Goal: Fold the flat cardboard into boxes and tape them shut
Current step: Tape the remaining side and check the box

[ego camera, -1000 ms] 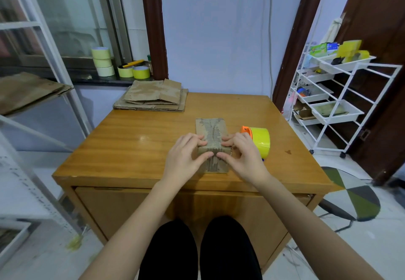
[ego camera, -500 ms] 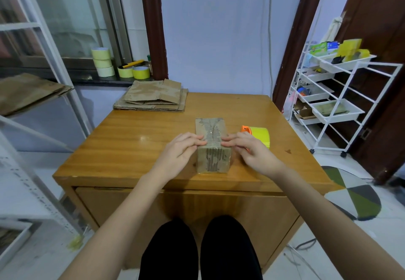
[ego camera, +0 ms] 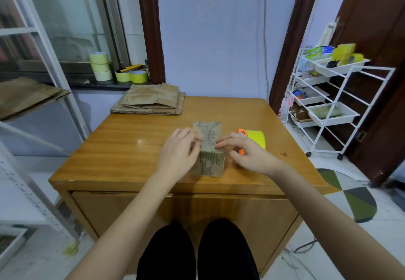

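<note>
While hands (ego camera: 215, 150) press, box (ego camera: 210, 148) sits mid-table (ego camera: 122, 148).

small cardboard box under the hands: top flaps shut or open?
Shut. The small brown cardboard box shows a flat closed top; left hand and right hand press fingers onto it.

Evenly, softly lit, fairly bright, with a cool bluish cast on the wall (ego camera: 208, 38). Small glare spot on the bench (ego camera: 140, 142) top. Faint, soft shadows under the hands and beside the box (ego camera: 211, 161). Strong wide-angle bending at the edges: window frame (ego camera: 54, 45) and white rack (ego camera: 341, 95) lean. Slightly soft, smeared detail throughout.
</note>
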